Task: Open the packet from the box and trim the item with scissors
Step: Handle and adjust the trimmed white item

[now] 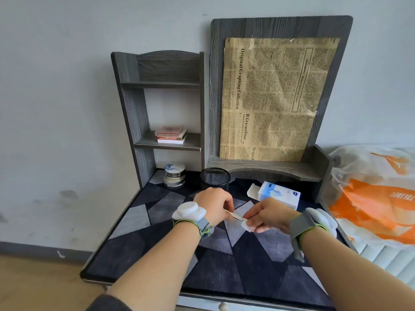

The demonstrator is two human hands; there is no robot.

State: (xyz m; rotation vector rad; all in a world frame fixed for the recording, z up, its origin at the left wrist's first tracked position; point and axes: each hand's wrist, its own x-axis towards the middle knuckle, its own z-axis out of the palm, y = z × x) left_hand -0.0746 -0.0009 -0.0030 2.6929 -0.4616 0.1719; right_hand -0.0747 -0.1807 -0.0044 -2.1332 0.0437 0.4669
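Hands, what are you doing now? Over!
Left hand pinching thin strip. Right hand pinching small white piece. Open box behind, not in the way.

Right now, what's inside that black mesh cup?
Nothing pokes up above the rim of the black mesh cup, and the mesh that shows looks empty. The left hand, pinching the packet with the right hand, covers its lower front, so the bottom is hidden.

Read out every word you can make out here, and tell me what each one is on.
"Original Graphing Collection": newspaper-print sheet.
"H.GravurePrint": same sheet, lower down.
The sheet's fine print: too small to read.
Blue and white box: lettering blurred.
Orange plastic bag: white lettering blurred.
Stacked booklets: unreadable.
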